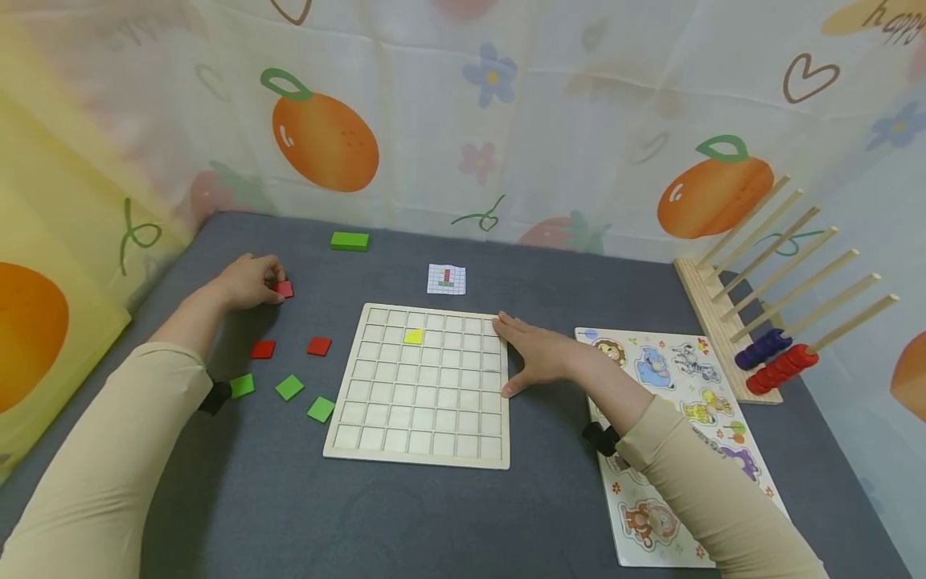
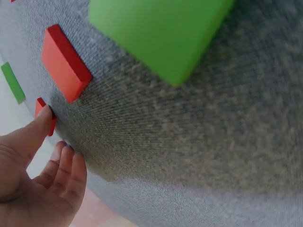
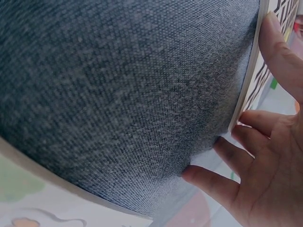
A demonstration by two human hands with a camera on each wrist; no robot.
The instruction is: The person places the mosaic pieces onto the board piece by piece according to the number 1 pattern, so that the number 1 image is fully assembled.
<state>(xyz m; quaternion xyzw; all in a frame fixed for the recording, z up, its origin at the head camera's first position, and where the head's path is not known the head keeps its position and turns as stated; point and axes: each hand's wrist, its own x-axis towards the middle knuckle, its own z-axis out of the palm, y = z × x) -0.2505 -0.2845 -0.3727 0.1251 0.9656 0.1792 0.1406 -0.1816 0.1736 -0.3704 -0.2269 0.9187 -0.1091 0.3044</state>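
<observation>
Red tile [image 1: 285, 289] sits in the left hand [image 1: 249, 281], pinched near the thumb tip, other fingers loosely bent below it. Position: over the table's left side, well apart from the board. Can't quite tell from these angles whether it's touching the cloth.

Right hand [image 1: 538, 354] has fingers spread, thumb apart, gripping nothing; fingertips and thumb rest on the right edge of the wooden grid board [image 1: 425, 397].

Board has one yellow tile [image 1: 413, 337], second row from the far edge, third column from the left.

Left of the board, on the grey cloth [image 1: 289, 498]: two more red tiles [image 1: 319, 346], then three green tiles [image 1: 289, 388] nearer the person, the rightmost just beside the board's edge. Green block [image 1: 350, 241] lies farther back. Small pattern card [image 1: 446, 279] is flat just beyond the board.

Right side: animal puzzle [image 1: 629, 492] under the right forearm, partly hidden by it; past it, a peg rack [image 1: 714, 320] with purple rings [image 1: 763, 350] and red rings [image 1: 783, 370].
</observation>
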